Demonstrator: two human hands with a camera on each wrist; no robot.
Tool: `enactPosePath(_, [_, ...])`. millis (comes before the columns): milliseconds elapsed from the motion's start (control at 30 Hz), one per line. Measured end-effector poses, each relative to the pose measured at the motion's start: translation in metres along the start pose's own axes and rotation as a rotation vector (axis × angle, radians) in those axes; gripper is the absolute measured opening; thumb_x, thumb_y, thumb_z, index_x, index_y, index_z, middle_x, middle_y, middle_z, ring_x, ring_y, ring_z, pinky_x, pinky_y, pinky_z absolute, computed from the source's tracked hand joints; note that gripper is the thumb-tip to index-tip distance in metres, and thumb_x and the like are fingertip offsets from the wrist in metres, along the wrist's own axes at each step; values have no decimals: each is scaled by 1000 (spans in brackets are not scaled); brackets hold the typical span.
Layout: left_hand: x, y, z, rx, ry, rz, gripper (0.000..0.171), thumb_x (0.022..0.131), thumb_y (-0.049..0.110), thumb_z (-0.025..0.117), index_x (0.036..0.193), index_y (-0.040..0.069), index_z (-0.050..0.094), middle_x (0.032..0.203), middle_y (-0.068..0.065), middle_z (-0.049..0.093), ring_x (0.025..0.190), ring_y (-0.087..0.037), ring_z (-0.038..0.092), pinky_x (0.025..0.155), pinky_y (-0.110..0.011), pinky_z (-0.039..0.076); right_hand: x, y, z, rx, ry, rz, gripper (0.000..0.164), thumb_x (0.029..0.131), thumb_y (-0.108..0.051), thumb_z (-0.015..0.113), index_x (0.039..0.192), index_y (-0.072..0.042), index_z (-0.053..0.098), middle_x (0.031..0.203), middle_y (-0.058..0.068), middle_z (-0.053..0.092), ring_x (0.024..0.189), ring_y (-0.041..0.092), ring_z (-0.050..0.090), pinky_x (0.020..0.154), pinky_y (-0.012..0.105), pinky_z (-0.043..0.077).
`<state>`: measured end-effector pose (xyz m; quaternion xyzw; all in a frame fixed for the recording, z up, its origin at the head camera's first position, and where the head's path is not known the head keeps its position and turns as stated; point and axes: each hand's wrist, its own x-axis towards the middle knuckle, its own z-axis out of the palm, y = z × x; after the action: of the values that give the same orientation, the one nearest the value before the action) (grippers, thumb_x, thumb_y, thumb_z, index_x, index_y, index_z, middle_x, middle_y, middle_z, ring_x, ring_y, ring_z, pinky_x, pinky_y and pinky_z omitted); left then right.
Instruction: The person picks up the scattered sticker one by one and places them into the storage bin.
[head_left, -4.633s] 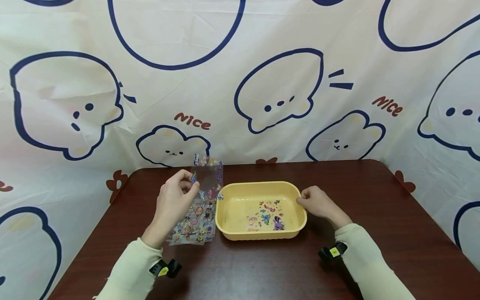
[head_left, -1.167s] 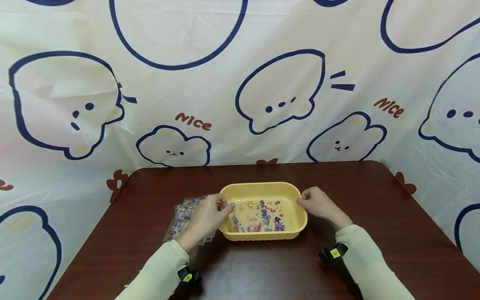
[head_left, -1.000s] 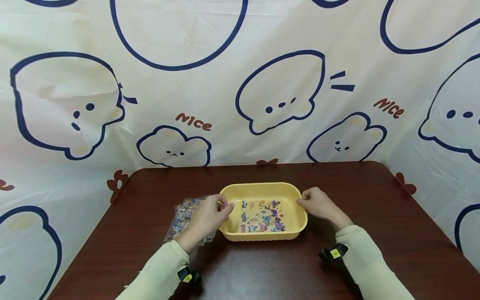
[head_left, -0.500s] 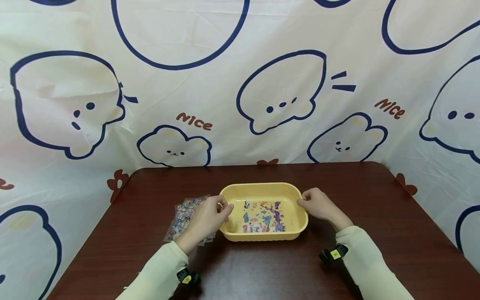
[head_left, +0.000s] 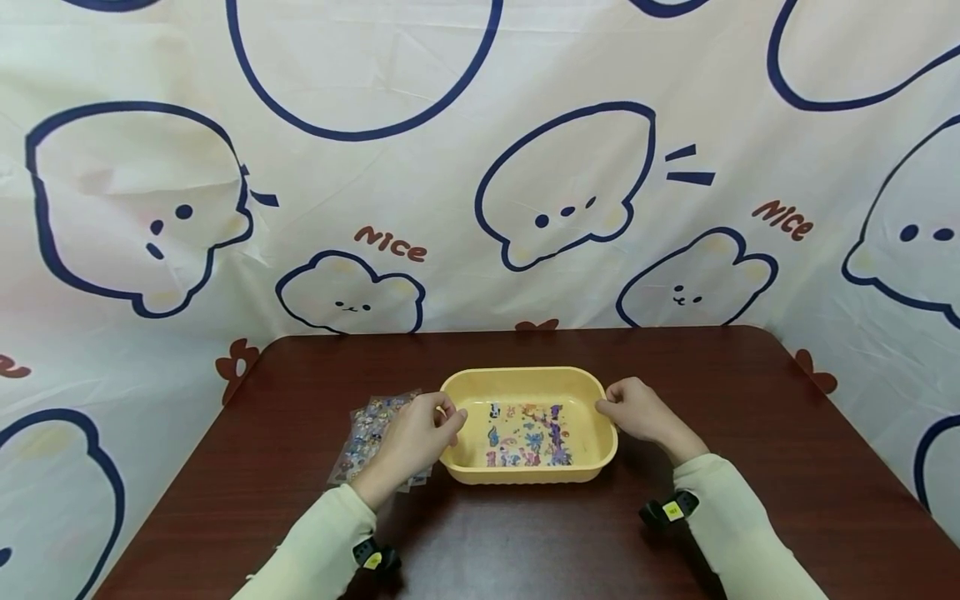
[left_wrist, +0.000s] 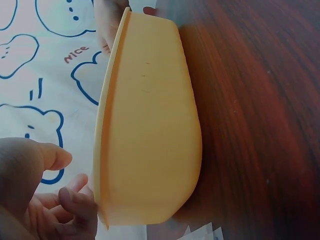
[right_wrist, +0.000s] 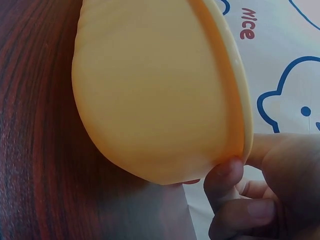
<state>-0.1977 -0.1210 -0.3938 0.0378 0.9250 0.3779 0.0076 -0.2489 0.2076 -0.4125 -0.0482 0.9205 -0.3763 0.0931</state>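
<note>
A yellow plastic basin (head_left: 528, 476) stands on the table, with clear sticker sheets (head_left: 533, 440) bearing small colourful figures lying on its floor. At the basin's left end, my left hand (head_left: 420, 432) has its thumb and index finger apart, nothing between them. The left wrist view shows its lower fingers (left_wrist: 75, 202) loosely bent right at the basin's rim. My right hand (head_left: 639, 408) pinches the rim at the right end; its thumb (right_wrist: 227, 172) lies against the outer wall in the right wrist view. Left of the basin, partly behind my left hand, is a pile of clear sticker sheets (head_left: 367, 433).
The dark brown wooden table (head_left: 510, 542) extends around the basin. Behind it hangs a white cloth (head_left: 442, 192) printed with blue cartoon outlines. Each wrist wears a black strap camera over a pale sleeve.
Earlier my left hand held up a clear sticker sheet beside the basin; that sheet now lies inside it, and the hand is at the left rim. The right hand has kept its grip.
</note>
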Motion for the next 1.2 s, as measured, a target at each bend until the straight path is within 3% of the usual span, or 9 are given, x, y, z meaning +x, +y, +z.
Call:
enactPosePath(300, [0, 3, -9, -59, 18, 32, 21, 100, 25, 62, 84, 12, 61, 70, -9, 71, 46, -13, 46, 44, -26, 37, -2, 0, 1, -9, 10, 30, 37, 98, -16, 59, 64, -11, 46, 57, -1, 42, 53, 13, 46, 51, 25, 37])
enactPosePath(567, [6, -3, -19, -70, 71, 29, 22, 100, 24, 62, 82, 11, 62, 68, -4, 70, 51, -14, 52, 48, -27, 40, -5, -1, -2, -50, 19, -7, 36, 96, -16, 59, 63, -11, 47, 56, -1, 43, 51, 13, 46, 50, 25, 37])
enactPosePath(900, [14, -28, -30, 7, 123, -41, 23, 99, 35, 60, 88, 15, 66, 79, -8, 73, 50, -14, 53, 46, -28, 39, -6, -1, -1, -85, 40, -1, 37, 97, -18, 59, 63, -12, 46, 56, -2, 43, 52, 13, 46, 49, 25, 36])
enactPosePath(1200, [22, -57, -41, 76, 85, -97, 24, 99, 34, 58, 96, 11, 65, 65, -2, 62, 48, -13, 49, 45, -28, 37, -4, 0, 2, -43, 25, -2, 38, 98, -17, 57, 63, -11, 46, 56, -1, 44, 52, 13, 47, 50, 25, 38])
